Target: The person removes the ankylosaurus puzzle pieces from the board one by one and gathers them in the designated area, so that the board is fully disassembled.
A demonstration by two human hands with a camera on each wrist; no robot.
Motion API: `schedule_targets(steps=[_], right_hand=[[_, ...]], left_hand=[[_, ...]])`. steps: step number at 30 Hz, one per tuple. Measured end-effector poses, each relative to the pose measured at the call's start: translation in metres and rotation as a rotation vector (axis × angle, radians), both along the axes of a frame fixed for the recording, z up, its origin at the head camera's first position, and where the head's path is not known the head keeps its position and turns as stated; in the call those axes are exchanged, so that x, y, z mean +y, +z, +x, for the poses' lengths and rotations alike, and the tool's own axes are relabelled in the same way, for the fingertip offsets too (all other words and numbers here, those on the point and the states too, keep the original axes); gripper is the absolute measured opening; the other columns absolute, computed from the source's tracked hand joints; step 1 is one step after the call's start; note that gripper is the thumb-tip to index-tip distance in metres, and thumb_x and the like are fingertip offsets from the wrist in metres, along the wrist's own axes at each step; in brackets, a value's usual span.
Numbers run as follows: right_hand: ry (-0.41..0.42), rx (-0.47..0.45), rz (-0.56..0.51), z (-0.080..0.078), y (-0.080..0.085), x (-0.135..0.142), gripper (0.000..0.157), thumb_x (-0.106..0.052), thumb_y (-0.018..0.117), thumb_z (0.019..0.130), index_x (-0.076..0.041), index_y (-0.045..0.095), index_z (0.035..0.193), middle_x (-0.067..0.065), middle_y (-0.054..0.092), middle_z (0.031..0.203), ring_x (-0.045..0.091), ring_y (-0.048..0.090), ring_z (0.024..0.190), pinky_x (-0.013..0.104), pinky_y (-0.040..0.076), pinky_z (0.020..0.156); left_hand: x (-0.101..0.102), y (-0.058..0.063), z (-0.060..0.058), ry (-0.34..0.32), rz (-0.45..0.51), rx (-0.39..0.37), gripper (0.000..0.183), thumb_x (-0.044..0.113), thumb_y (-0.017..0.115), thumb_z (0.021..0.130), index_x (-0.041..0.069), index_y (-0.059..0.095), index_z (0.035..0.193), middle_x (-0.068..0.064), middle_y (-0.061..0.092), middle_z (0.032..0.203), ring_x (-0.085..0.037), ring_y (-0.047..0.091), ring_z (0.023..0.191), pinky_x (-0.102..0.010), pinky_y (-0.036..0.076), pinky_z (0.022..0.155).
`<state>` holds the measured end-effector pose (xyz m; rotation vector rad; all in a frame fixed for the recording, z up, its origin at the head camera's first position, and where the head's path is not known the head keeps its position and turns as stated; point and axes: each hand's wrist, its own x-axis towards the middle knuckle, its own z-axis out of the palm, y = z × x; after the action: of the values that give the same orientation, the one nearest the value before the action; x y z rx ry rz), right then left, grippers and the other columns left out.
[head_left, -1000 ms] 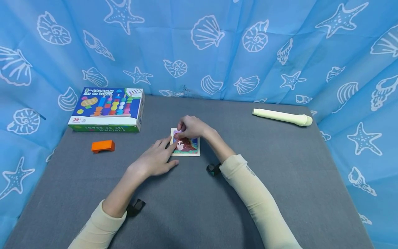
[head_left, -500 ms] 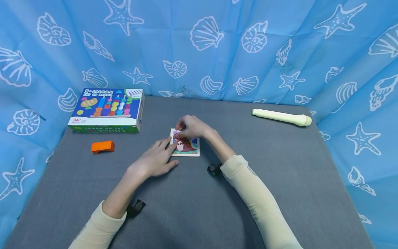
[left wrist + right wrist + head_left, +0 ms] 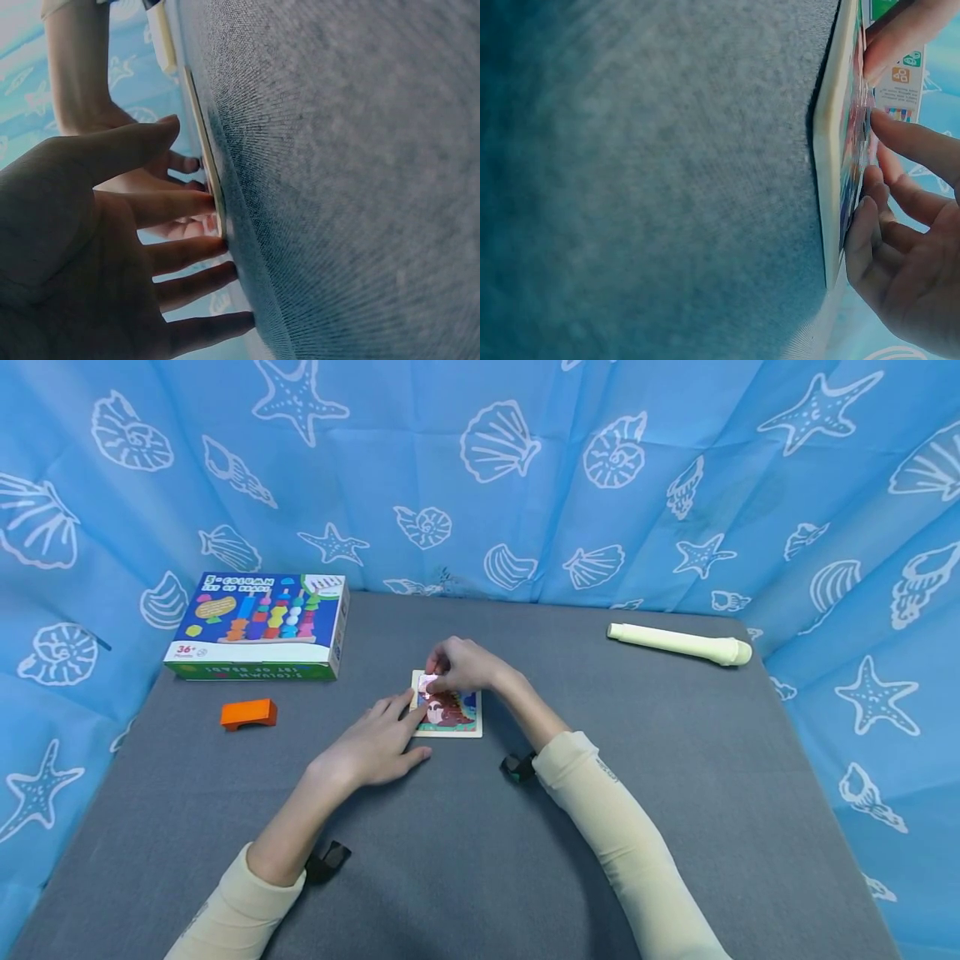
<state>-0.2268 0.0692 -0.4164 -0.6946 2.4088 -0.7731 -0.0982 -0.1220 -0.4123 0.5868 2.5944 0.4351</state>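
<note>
A small square picture puzzle [image 3: 453, 720] with a pale wooden border lies flat on the grey table, showing a reddish-brown figure. My left hand [image 3: 375, 743] rests at its left side with fingers spread and fairly straight, index fingertip on the picture and other fingertips touching the border and cloth. Over the upper left part, my right hand [image 3: 467, 665] pinches a light pinkish puzzle piece [image 3: 427, 685] between thumb and fingers. Seen edge-on in the right wrist view, the piece [image 3: 868, 124] sits slightly raised at the picture's surface; its full outline is hidden by fingers.
A bead-set box [image 3: 255, 627] stands at the back left, with an orange arch-shaped block [image 3: 248, 713] in front of it. A pale yellow toy microphone [image 3: 680, 643] lies at the back right. A blue shell-print curtain [image 3: 480, 510] hangs behind the table.
The piece under my right fingers has tilted a little, and its surface now looks brighter and shows more. Both hands stay in nearly the same place; the puzzle has not moved.
</note>
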Motion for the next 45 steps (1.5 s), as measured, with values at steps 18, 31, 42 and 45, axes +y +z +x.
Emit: schedule_targets(steps=[18,31,42,45], right_hand=[[-0.028,-0.109,-0.344,-0.002,0.001,0.029,0.011,-0.008,0.075,0.102,-0.004,0.077,0.112,0.006,0.07,0.096,0.017,0.068,0.091,0.027,0.06,0.083],[-0.197,-0.167,-0.368,-0.007,0.001,0.083,0.018,-0.01,0.077,0.101,-0.004,0.075,0.118,0.007,0.072,0.1,0.019,0.075,0.094,0.04,0.067,0.09],[-0.272,-0.183,-0.345,-0.017,-0.006,0.118,0.024,-0.009,0.075,0.102,0.003,0.074,0.123,0.012,0.071,0.104,0.015,0.075,0.093,0.037,0.068,0.091],[-0.292,-0.194,-0.312,-0.019,-0.009,0.123,0.025,-0.009,0.076,0.102,0.003,0.074,0.123,0.011,0.07,0.104,0.013,0.074,0.091,0.033,0.068,0.088]], left_hand=[[0.002,0.001,-0.001,0.013,-0.004,-0.004,0.076,0.044,0.059,0.111,0.008,0.03,0.172,-0.024,0.014,0.182,-0.048,0.022,0.167,-0.07,0.025,0.133],[0.004,0.0,-0.001,0.034,-0.026,-0.015,0.077,0.044,0.06,0.111,0.009,0.03,0.172,-0.023,0.014,0.182,-0.048,0.022,0.167,-0.067,0.023,0.134],[0.004,-0.001,0.001,0.039,-0.012,-0.009,0.077,0.044,0.06,0.111,0.009,0.03,0.172,-0.022,0.014,0.183,-0.047,0.021,0.168,-0.068,0.023,0.134],[0.004,0.0,0.001,0.036,-0.007,-0.008,0.076,0.044,0.06,0.111,0.009,0.03,0.172,-0.023,0.014,0.182,-0.047,0.022,0.167,-0.068,0.023,0.134]])
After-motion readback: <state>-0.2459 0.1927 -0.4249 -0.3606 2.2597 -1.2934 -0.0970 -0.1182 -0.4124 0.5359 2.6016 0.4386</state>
